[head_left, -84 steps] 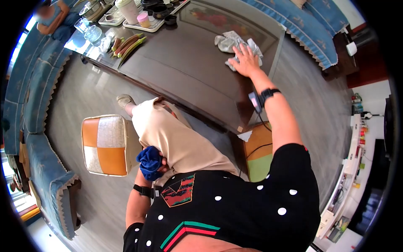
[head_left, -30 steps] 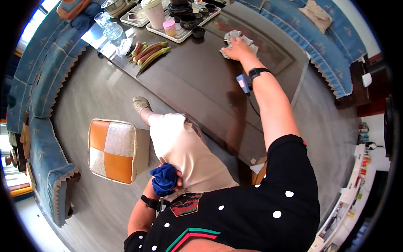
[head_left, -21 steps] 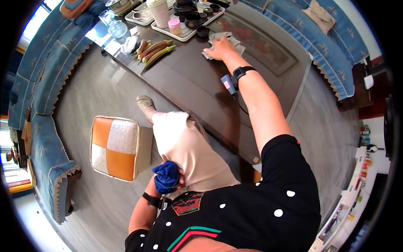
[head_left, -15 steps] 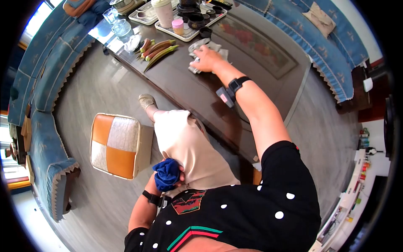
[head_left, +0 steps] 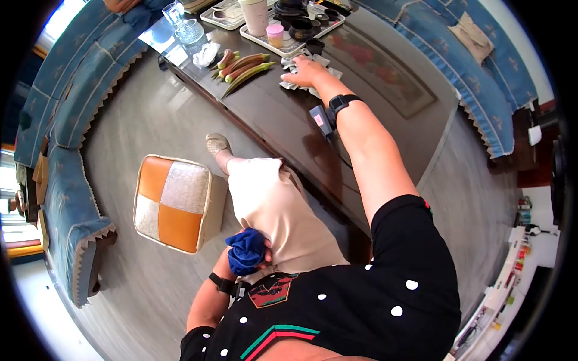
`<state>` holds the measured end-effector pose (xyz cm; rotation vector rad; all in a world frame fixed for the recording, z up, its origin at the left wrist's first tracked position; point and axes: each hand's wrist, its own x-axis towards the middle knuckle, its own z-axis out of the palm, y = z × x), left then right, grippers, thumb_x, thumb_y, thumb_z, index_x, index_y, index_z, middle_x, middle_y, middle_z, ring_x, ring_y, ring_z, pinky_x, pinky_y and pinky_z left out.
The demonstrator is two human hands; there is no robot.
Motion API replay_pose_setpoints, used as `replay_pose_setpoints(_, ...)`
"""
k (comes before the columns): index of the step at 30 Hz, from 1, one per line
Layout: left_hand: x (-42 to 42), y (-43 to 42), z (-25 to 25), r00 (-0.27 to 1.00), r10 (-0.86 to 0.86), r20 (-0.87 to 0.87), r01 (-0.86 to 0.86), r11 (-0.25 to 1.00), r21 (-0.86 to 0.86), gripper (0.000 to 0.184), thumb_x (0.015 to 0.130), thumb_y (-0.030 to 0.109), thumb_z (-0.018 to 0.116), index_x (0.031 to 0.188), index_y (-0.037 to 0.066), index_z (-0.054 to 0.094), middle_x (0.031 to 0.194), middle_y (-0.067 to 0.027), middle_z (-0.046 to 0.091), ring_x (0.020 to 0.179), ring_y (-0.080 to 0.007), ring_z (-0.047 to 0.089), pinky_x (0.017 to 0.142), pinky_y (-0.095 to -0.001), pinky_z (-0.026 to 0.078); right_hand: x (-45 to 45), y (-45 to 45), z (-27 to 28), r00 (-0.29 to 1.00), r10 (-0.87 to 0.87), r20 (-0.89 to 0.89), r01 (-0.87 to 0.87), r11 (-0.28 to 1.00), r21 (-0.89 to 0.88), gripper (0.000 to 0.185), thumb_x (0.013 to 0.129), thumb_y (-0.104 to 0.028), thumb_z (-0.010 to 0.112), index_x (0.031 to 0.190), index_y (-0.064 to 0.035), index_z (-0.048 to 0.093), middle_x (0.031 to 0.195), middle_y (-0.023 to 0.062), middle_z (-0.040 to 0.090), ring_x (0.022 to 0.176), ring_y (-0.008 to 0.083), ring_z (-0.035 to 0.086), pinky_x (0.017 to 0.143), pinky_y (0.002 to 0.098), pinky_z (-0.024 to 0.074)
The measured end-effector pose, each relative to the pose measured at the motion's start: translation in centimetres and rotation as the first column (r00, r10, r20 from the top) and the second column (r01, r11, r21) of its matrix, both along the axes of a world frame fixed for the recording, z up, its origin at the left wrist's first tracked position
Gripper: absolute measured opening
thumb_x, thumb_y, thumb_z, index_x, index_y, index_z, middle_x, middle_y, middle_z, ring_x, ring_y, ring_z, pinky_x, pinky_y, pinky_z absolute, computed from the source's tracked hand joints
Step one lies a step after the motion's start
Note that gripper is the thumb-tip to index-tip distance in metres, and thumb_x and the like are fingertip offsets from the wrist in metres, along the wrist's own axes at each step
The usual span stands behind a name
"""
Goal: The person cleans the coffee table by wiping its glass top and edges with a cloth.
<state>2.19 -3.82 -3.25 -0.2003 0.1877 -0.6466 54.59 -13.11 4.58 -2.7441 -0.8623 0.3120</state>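
My left hand (head_left: 267,253) is closed around a bunched dark blue cloth (head_left: 245,249) near my lap. At the end of my outstretched arm, my right hand (head_left: 308,72) rests over a crumpled grey-white cloth (head_left: 325,65) on the dark glossy table (head_left: 385,126). Its thumb and fingers are spread, and part of the cloth is hidden beneath them. Left of that cloth lies a pile of reddish and green okra pods (head_left: 244,67). Beyond it stands a small dark cup (head_left: 314,46).
Trays (head_left: 250,35) hold a tall pale cup (head_left: 255,17), a pink-lidded jar (head_left: 275,36) and dark teaware. Glassware (head_left: 189,31) and a crumpled white tissue (head_left: 206,55) sit at the left. An orange-and-white stool (head_left: 174,201) stands beside my leg. Blue sofas (head_left: 72,192) line the room; another person sits far left.
My right hand and the grey-white cloth have shifted slightly farther across the table, and its fingers look more spread. My left hand still holds the blue cloth. The whole view has shifted a little.
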Motion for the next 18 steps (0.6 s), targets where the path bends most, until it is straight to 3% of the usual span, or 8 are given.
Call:
replay_pose_setpoints(6,-0.1,-0.3,-0.1,0.999,0.028,0.036,-0.028,1.0,0.011,0.08,0.094,0.06,0.034,0.128,-0.012,0.042,0.11,-0.0371,0.055,0.096,-0.0507,0.061,0.081,-0.05,0.057,-0.7,0.3,0.2,0.999,-0.033,0.019,0.034,0.997,-0.063,0.087,0.078,-0.059,0.061,0.146,-0.0121,0.033,0.154,0.0068,0.029,0.137,0.027,0.037,0.109,0.0397,0.0357)
replay_pose_setpoints(13,0.2,-0.2,-1.5,0.994,-0.015,0.11,0.015,1.0,-0.004,0.078,0.094,0.062,0.031,0.13,-0.006,0.045,0.112,-0.0338,0.056,0.092,-0.0492,0.062,0.079,-0.0487,0.056,-9.4,2.2,1.5,0.995,0.102,-0.007,-0.103,0.992,-0.08,0.071,0.086,-0.049,0.057,0.145,-0.0156,0.035,0.155,0.0098,0.026,0.134,0.0304,0.04,0.11,0.0414,0.0347)
replay_pose_setpoints(18,0.0,-0.9,-0.5,0.994,0.025,0.111,-0.033,0.997,0.076,0.075,0.094,0.062,0.029,0.127,-0.002,0.049,0.111,-0.0293,0.059,0.088,-0.0465,0.063,0.078,-0.0499,0.054,-14.1,2.9,1.5,0.967,0.255,0.013,-0.254,0.964,-0.078,0.067,0.087,-0.048,0.055,0.145,-0.0205,0.037,0.154,0.0054,0.028,0.132,0.0278,0.043,0.107,0.0405,0.0377)
